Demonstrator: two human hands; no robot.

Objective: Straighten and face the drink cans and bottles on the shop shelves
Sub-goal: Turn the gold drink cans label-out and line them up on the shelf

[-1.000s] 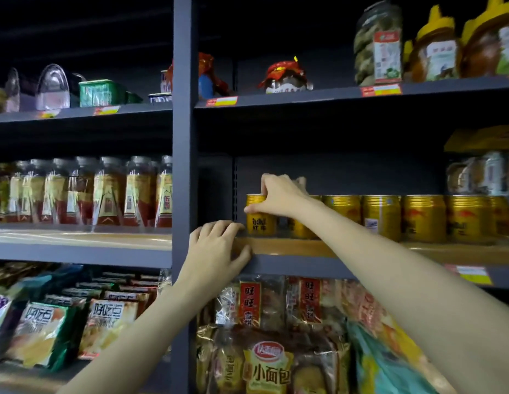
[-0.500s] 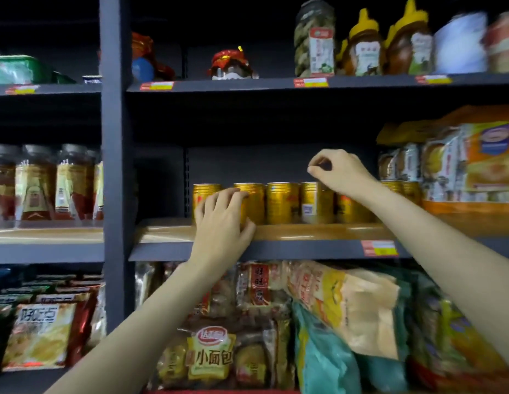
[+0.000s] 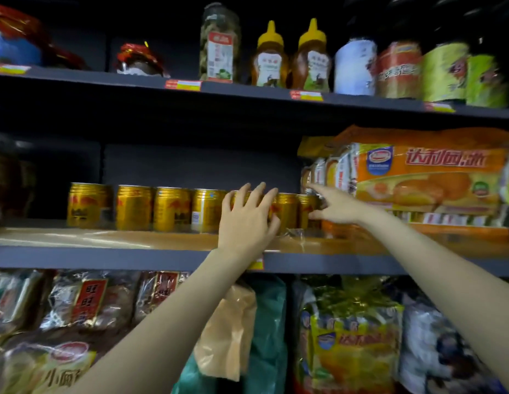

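Observation:
A row of several gold drink cans (image 3: 171, 209) stands on the middle shelf (image 3: 105, 240), set back from its front edge. My left hand (image 3: 247, 220) is spread in front of a can near the row's right end, fingers straight, covering it. My right hand (image 3: 334, 206) reaches to the rightmost gold can (image 3: 304, 209), forefinger and thumb apart on either side of its right edge; whether they touch it is unclear. The leftmost can (image 3: 86, 204) stands slightly apart from the others.
Orange snack packs (image 3: 426, 177) fill the middle shelf just right of the cans. Above, the top shelf (image 3: 247, 91) carries a tall jar, two honey bottles (image 3: 290, 56) and labelled bottles. Bagged snacks (image 3: 352, 336) crowd the shelf below.
The view has shifted right along the shelf. My left hand moved from the shelf edge by the left cans to the right cans. My right hand dropped to the last can and its fingers opened.

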